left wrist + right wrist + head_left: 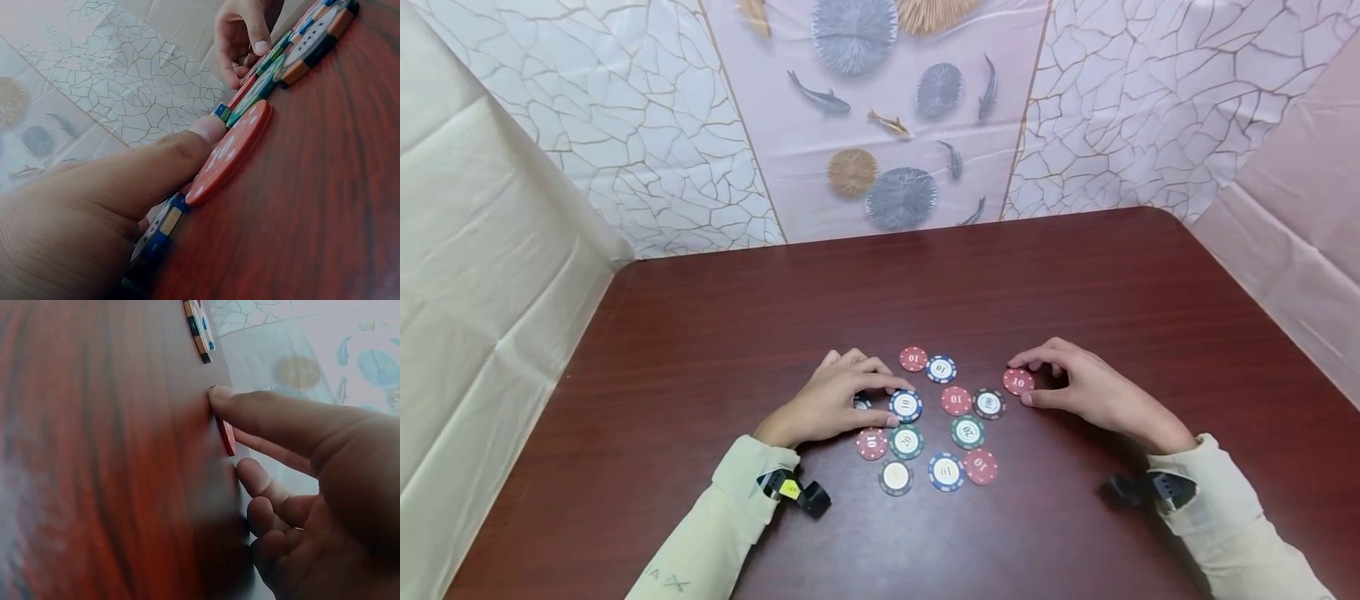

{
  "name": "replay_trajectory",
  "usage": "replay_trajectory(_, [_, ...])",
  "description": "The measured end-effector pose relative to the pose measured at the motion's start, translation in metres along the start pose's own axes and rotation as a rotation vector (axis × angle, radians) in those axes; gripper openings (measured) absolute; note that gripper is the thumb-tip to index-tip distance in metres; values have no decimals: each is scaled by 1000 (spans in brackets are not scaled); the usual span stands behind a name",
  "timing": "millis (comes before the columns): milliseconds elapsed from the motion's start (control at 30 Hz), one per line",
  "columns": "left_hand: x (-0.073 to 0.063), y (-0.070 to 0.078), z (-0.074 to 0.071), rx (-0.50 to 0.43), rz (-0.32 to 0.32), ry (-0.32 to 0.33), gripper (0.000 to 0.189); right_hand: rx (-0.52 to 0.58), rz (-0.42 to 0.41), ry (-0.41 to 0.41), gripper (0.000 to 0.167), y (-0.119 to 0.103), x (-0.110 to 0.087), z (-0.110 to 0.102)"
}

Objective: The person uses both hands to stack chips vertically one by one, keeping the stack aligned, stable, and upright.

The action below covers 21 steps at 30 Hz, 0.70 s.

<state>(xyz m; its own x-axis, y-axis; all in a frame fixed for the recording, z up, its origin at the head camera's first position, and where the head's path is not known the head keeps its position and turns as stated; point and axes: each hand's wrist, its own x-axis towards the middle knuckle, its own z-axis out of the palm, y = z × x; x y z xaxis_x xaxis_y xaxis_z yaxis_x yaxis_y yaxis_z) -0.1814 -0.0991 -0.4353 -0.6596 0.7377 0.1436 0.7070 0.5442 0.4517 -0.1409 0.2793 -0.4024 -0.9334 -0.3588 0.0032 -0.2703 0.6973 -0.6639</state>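
My left hand (831, 402) pinches a blue poker chip (906, 406) between thumb and index finger at the left of the group. Partly hidden under that hand is another blue-edged chip (861, 403). A red chip (872, 444) and a green chip (907, 442) lie just below the thumb. On the right, my right hand (1097, 387) holds a red poker chip (1018, 382) by its edge, thumb on the near side and index finger on the far side. The right wrist view shows this red chip (228, 436) edge-on behind the thumb.
Between the hands lie a red chip (956, 401), a black chip (989, 404) and a green chip (967, 432). Farther back are a red chip (913, 359) and a blue chip (941, 369). Several more lie nearer on the dark wooden table (760, 308). Patterned cloth (647, 125) hangs behind.
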Motion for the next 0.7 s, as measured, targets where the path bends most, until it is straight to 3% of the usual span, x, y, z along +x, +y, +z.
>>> replay_trajectory(400, [1, 0, 1, 2, -15, -12, 44, -98, -169, 21, 40, 1, 1, 3])
replay_trajectory(700, [1, 0, -1, 6, 0, -2, 44, -138, -104, 22, 43, -2, -1, 2])
